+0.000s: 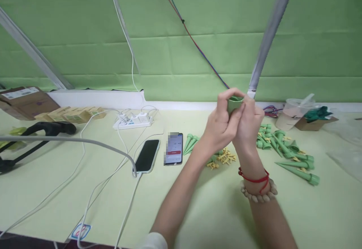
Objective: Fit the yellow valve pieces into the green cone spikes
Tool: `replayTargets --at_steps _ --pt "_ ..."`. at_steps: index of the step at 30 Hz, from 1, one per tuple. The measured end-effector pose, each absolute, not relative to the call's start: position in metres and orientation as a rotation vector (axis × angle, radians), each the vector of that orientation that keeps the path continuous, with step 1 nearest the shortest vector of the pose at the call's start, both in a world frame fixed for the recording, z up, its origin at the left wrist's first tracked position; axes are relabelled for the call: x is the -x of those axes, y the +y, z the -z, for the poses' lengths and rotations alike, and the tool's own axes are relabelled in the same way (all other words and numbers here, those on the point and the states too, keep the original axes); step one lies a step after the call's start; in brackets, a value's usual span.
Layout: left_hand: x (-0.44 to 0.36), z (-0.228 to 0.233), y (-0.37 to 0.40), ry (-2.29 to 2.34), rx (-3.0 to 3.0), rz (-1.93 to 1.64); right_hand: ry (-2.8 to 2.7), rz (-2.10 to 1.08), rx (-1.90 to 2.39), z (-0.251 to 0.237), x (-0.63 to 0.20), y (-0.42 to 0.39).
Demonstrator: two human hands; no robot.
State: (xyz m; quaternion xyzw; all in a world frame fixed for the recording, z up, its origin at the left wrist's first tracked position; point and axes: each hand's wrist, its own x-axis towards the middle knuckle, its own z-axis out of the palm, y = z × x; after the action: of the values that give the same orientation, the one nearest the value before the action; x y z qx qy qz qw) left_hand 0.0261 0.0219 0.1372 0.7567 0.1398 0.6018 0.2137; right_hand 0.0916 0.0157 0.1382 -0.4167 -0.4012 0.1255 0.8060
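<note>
Above the table, my left hand [222, 124] curls its thumb and fingers around a green plastic watering spike [234, 105], whose open round end shows. My right hand [249, 122] is closed against the same piece from the other side; its fingertips are partly hidden. A red cord and a beaded bracelet circle the right wrist. Below the hands lies a pile of small yellow plastic valves [226, 156]. Several green spikes [296, 156] are heaped to the right, some with yellow parts. More green cones [190, 142] lie left of my hands, partly hidden by my left arm.
Two phones, one dark [147, 155] and one lit [173, 149], lie left of my arms. White cables run to a power strip [134, 121]. Small boxes [76, 115] and a black-framed object [53, 128] are at left. A plastic cup [291, 114] stands at back right.
</note>
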Motion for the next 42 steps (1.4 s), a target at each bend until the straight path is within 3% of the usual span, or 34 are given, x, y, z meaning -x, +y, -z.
replayTargets --at_steps 4,10,13,22,28,31,34,42 --pt "-0.024 -0.144 -0.006 0.539 -1.881 -1.723 -1.035 -0.35 0.844 -0.145 -0.091 -0.004" --pt "-0.026 -0.148 -0.027 0.466 -1.687 -1.359 -1.153 -0.565 0.789 -0.143 -0.109 -0.025" --pt "-0.038 -0.152 -0.032 0.479 -1.685 -1.391 -1.263 -0.637 0.727 -0.144 -0.124 -0.027" --pt "-0.069 -0.177 -0.04 0.849 -1.715 -2.035 -1.288 -0.283 0.729 -0.159 -0.136 -0.036" --pt "-0.071 -0.179 -0.032 0.799 -1.574 -1.733 -1.381 -0.421 0.667 -0.16 -0.146 -0.035" --pt "-0.07 -0.168 -0.015 0.826 -1.412 -1.825 -1.345 -0.446 0.738 -0.153 -0.146 -0.018" --pt "-0.066 -0.155 0.001 0.832 -1.421 -1.692 -1.314 -0.427 0.794 -0.142 -0.139 0.001" --pt "-0.044 -0.145 0.012 0.693 -1.451 -1.708 -1.283 -0.134 0.846 -0.129 -0.109 0.021"
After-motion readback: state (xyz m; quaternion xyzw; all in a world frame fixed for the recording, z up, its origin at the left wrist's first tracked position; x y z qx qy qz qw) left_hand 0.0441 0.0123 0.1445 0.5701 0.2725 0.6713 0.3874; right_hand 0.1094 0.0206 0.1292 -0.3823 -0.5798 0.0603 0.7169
